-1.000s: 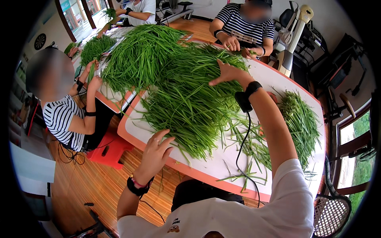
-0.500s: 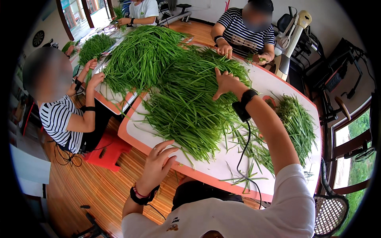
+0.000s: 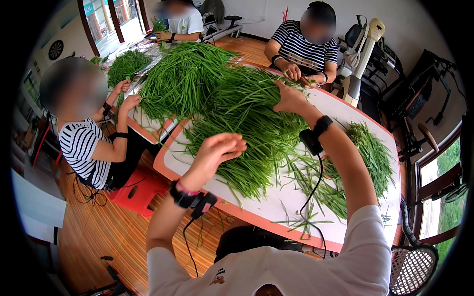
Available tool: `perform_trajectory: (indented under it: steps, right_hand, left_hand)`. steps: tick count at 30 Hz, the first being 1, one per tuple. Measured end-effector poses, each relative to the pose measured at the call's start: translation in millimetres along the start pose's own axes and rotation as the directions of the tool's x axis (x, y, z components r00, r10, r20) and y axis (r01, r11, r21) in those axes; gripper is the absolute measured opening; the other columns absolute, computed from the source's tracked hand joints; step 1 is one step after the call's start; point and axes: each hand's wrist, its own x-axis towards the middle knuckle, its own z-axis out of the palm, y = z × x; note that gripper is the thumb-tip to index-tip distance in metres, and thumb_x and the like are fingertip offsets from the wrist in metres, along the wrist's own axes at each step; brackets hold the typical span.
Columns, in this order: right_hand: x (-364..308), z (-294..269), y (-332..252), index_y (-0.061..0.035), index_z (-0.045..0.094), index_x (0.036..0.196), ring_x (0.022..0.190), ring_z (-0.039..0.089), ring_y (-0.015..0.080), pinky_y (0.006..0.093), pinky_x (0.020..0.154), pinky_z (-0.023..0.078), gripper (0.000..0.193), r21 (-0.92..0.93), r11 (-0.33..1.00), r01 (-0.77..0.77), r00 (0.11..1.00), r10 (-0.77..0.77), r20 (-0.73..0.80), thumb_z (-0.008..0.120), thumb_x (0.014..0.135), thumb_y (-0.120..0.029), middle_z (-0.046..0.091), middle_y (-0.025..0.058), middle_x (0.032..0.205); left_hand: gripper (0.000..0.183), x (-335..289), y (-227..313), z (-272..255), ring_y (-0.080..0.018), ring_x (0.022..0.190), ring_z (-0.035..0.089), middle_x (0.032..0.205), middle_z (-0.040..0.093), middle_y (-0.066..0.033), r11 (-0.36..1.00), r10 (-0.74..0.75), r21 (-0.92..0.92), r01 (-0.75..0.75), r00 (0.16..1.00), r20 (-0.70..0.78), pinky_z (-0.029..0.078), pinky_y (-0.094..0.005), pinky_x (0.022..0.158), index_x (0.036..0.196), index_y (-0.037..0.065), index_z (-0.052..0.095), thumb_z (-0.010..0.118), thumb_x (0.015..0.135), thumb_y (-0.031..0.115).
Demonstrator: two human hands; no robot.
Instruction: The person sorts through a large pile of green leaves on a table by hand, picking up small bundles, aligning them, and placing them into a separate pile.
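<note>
A striped wooden floor spreads beneath the white desk with its salmon-coloured rim, where I work. The main heap of long green stalks lies across the middle of the desk, right in front of me, with a second heap just beyond it to the left. A co-worker in stripes sits at my left, another in stripes sits across the desk, both with their hands at stalks, and a person in white is at the far end. A smaller bundle rests at my right, past my forearm. A red stool stands beside the desk on the left. My hands are well apart: the right hand, thumb and fingers spread wide, is at the heap's far right side; the left hand, fingers loosely bent, is raised over its near left edge. I cannot tell whether either touches the leaves. Each wrist carries a small black box with a cable, and loose stalks litter the near right of the desk.
</note>
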Motion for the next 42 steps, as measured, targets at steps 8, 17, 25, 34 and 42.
perform_trajectory:
  steps: [8,17,25,34,42]
  right_hand:
    - [4.7,17.9,13.4,-0.0161,0.058,0.12,0.104,0.056,0.0321,0.0452,0.085,0.045,0.076,0.315,0.912,0.264,0.962,-0.272,-0.018,0.074,0.059,-0.058,0.059,0.0117,0.116]
    - [19.0,45.0,32.6,0.0087,0.053,0.109,0.099,0.058,0.0357,0.0436,0.081,0.045,0.099,0.208,0.978,-0.033,0.982,-0.008,0.19,0.062,0.057,-0.075,0.06,0.0245,0.105]
    - [-30.5,63.9,-8.1,0.0069,0.038,0.125,0.107,0.055,0.0356,0.0471,0.088,0.042,0.108,0.271,0.954,0.127,0.966,-0.181,0.185,0.078,0.047,-0.055,0.054,0.0274,0.113]
    - [-62.4,60.6,-27.9,-0.0037,0.042,0.126,0.122,0.036,0.0435,0.0538,0.1,0.028,0.1,0.031,0.989,0.148,0.967,-0.138,-0.213,0.08,0.046,-0.05,0.044,0.023,0.125]
    - [-58.1,43.1,-9.7,0.0026,0.047,0.109,0.102,0.053,0.0382,0.0418,0.085,0.045,0.09,0.51,0.844,0.167,0.985,-0.124,-0.117,0.082,0.045,-0.049,0.054,0.0253,0.107]
  left_hand:
    - [0.045,135.7,-52.4,32.4,-0.0303,0.096,0.051,0.107,0.046,-0.0146,0.829,-0.322,-0.543,0.133,0.908,-0.268,0.045,-0.0435,0.089,0.113,0.001,0.045,0.07,0.078,0.015]
    - [0.079,125.9,-60.2,40.0,-0.0408,0.12,0.032,0.136,0.026,-0.0246,0.894,-0.225,-0.438,0.099,0.943,-0.246,0.035,-0.0596,0.094,0.134,0.004,0.028,0.074,0.075,0.027]
    - [0.096,127.5,-55.7,52.5,-0.032,0.138,0.001,0.15,0.006,-0.0134,0.944,-0.305,-0.231,0.236,0.891,-0.335,-0.001,-0.0603,0.104,0.141,0.007,0.026,0.073,0.07,0.051]
    - [0.066,104.3,-46.7,56.9,-0.0292,0.137,0.006,0.15,0.012,-0.0083,0.957,-0.251,-0.231,0.177,0.905,-0.343,0.007,-0.0592,0.104,0.133,0.015,0.044,0.068,0.078,0.044]
    - [0.067,126.8,-23.1,74.5,-0.0247,0.131,0.021,0.141,0.032,-0.008,0.961,-0.275,-0.152,0.23,0.837,-0.473,0.006,-0.0573,0.103,0.123,0.012,0.052,0.077,0.068,0.04]
